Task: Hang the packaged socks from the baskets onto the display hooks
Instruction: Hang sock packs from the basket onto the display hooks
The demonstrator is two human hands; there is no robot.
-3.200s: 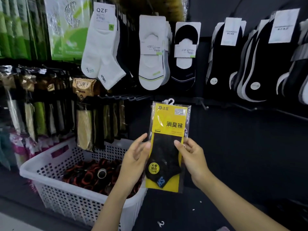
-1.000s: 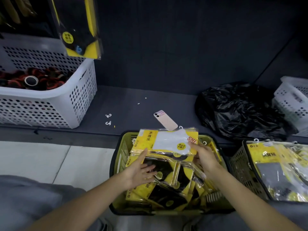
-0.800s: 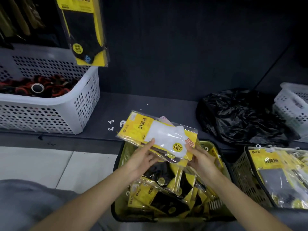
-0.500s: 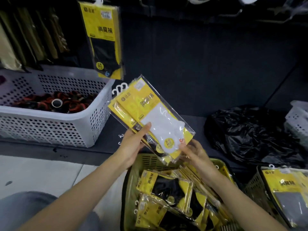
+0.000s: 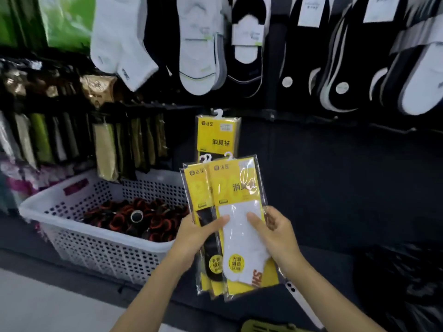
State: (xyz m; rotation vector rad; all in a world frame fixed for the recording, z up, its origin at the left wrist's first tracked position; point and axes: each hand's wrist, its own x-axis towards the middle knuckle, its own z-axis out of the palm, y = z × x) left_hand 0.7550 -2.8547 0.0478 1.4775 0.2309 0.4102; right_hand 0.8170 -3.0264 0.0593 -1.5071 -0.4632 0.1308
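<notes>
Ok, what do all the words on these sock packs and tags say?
"消臭袜": on the hanging yellow pack.
"消臭", the rest lost in glare: on the white-sock pack in the right hand.
"SH", orange and sideways: on its white sock.
Too blurred to read: the logos at the pack tops, the round stickers, also on the black-sock pack in the left hand, and the white tags above.

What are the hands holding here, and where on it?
Left hand grips the black-sock pack, right hand the white-sock pack, both around mid-height, thumbs in front.
</notes>
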